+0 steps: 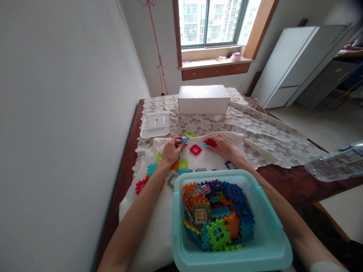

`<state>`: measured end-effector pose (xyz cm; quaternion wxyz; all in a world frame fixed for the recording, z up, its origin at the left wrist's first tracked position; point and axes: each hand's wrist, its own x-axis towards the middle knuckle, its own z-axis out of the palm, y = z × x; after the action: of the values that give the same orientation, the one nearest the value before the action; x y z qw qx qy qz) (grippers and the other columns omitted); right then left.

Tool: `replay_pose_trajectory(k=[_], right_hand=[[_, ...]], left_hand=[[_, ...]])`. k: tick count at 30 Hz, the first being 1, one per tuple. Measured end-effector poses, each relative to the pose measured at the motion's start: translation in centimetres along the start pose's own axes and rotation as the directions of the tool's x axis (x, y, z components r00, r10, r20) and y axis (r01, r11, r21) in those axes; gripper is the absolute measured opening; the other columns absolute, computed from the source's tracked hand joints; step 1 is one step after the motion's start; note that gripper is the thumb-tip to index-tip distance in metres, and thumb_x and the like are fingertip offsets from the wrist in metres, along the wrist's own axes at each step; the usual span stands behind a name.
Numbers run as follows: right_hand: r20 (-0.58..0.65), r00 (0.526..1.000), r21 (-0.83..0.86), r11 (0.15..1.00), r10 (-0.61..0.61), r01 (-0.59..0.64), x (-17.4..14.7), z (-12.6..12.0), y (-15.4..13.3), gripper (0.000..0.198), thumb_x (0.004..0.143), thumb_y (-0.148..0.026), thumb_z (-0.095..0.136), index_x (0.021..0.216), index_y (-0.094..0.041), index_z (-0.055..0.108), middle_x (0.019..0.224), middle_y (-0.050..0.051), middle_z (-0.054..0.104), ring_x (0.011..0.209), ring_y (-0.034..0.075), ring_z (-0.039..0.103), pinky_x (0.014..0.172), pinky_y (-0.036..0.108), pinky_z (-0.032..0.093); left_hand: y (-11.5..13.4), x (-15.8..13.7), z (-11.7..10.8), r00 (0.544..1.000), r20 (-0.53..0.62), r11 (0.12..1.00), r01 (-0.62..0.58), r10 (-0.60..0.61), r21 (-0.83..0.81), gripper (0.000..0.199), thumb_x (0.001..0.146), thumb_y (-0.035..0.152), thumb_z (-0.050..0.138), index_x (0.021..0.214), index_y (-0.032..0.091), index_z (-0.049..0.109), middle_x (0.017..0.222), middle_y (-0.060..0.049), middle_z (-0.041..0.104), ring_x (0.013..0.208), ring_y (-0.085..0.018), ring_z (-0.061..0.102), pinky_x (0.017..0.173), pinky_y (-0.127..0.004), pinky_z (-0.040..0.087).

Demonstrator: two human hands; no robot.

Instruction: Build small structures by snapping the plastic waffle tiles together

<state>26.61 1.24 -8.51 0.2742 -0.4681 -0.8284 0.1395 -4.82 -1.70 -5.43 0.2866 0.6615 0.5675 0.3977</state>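
My left hand [171,152] is closed on a blue toothed building block [185,140], with a bit of red showing beside it. My right hand [222,147] has its fingers on a red building block [210,143], and a blue edge sticks out beside it. Between the hands a red window block [195,150] lies flat on the white cloth [159,226]. Just beyond the cloth's far edge rests a lime green block [189,134]. Near my left forearm are a green block [183,163], a blue one [152,169] and a red one [141,186].
A turquoise tub [269,241] of mixed blocks stands close in front of me, between my forearms. Farther off are a white lid [155,124] and a white box [203,105]. A clear plastic container [337,164] is at the right, and a wall runs along the left.
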Motion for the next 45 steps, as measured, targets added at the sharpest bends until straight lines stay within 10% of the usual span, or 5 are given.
replay_pose_trajectory(k=[19,28,33,38,45], right_hand=[[-0.237,0.889,0.296,0.9,0.392,-0.318,0.4,-0.5,1.4,0.046,0.088,-0.025,0.057,0.131,-0.02,0.072,0.106,0.01,0.082,0.091,0.027,0.076,0.092,0.045,0.063],[-0.18,0.983,-0.066,0.996,0.043,-0.056,-0.3,-0.8,-1.7,0.044,0.107,-0.027,0.053,0.147,-0.023,0.069,0.158,0.015,0.065,0.149,0.035,0.055,0.128,0.056,0.041],[0.105,0.959,-0.027,0.963,-0.263,0.267,-0.7,1.0,-4.6,0.051,0.115,-0.037,0.051,0.164,-0.028,0.056,0.175,0.01,0.052,0.161,0.031,0.046,0.135,0.054,0.033],[0.131,0.963,-0.06,0.968,-0.236,0.246,-0.8,1.6,-5.7,0.029,0.113,-0.035,0.057,0.135,-0.028,0.073,0.155,0.012,0.07,0.151,0.033,0.055,0.137,0.065,0.023],[0.165,0.967,-0.089,0.974,-0.192,0.209,-1.1,1.5,-6.1,0.033,0.105,-0.034,0.066,0.135,-0.021,0.071,0.136,0.016,0.075,0.127,0.037,0.065,0.124,0.06,0.039]], left_hand=[[-0.3,0.0,0.2,0.999,-0.033,0.999,0.014,-0.012,0.051,0.029,0.099,0.028,0.077,0.126,0.022,0.067,0.105,-0.009,0.085,0.091,-0.024,0.08,0.082,-0.033,0.06],[1.1,1.1,-1.9,0.987,-0.138,0.996,0.073,-0.079,-0.047,0.028,0.101,0.027,0.067,0.126,0.018,0.074,0.131,-0.016,0.082,0.109,-0.026,0.08,0.092,-0.036,0.064],[3.5,0.8,-7.7,0.983,0.181,0.988,-0.051,0.025,0.144,0.019,0.095,0.035,0.069,0.101,0.023,0.082,0.103,-0.01,0.086,0.092,-0.026,0.08,0.082,-0.034,0.063],[5.1,-1.2,-9.9,0.838,0.541,0.928,-0.148,-0.066,0.341,0.02,0.078,0.031,0.082,0.097,0.028,0.084,0.106,-0.006,0.085,0.09,-0.027,0.078,0.076,-0.031,0.06],[4.7,-2.4,-6.6,0.844,0.52,0.858,-0.164,-0.134,0.486,0.071,0.051,0.032,0.102,0.119,0.033,0.081,0.13,-0.008,0.073,0.127,-0.039,0.066,0.107,-0.041,0.056]])
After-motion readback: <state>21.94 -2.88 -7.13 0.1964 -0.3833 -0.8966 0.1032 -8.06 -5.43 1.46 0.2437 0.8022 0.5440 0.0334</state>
